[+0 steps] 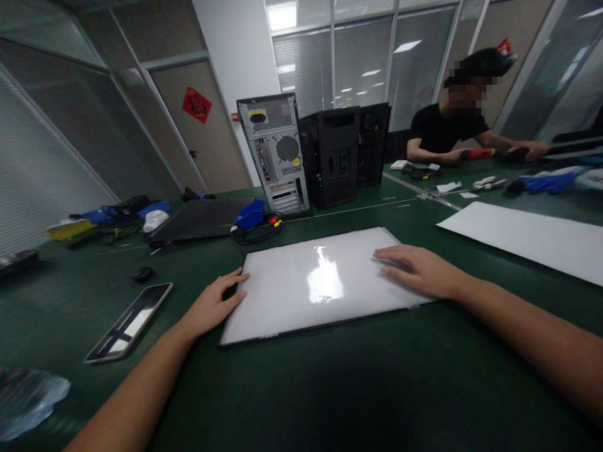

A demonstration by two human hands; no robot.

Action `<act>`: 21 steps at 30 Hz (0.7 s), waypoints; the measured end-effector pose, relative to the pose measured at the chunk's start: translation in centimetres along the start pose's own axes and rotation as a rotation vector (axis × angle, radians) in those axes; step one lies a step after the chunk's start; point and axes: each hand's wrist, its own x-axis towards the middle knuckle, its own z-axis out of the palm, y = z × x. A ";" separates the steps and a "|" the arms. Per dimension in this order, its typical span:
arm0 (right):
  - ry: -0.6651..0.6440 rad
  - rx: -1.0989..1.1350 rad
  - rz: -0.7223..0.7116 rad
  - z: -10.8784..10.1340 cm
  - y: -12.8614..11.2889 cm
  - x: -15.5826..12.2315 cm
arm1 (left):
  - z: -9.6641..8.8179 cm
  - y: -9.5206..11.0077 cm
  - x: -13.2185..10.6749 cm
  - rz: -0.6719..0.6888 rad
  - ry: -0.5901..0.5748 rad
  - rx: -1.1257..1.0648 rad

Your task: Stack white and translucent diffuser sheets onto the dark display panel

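A white, glossy rectangular panel in a thin black frame (282, 295), like the backlight part of a flat screen, lies flat on the green table. Light from above reflects in its middle. My left hand (217, 302) rests at the panel's left edge, thumb and fingers apart, their tips on the rim. Across from it, my right hand (424, 269) lies over the panel's right end with fingers stretched out toward the middle. Neither hand is closed around anything that shows.
Left of my left arm lies a phone (129, 323), with clear plastic film (31, 402) nearer me. A computer case (277, 150) and a black case (333, 157) stand behind the panel. A white sheet (532, 238) lies right. A co-worker (447, 132) handles a red-and-black tool.
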 end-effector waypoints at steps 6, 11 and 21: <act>0.240 -0.272 0.370 -1.6 6.7 -1.1 | -0.1 0.1 0.0 0.020 -0.008 0.018; 0.230 -0.418 0.794 -2.2 14.4 -4.3 | -0.2 0.3 0.0 0.007 -0.001 0.036; 0.156 -0.366 0.742 -1.4 13.6 -4.2 | -0.2 0.5 0.0 -0.010 -0.020 0.036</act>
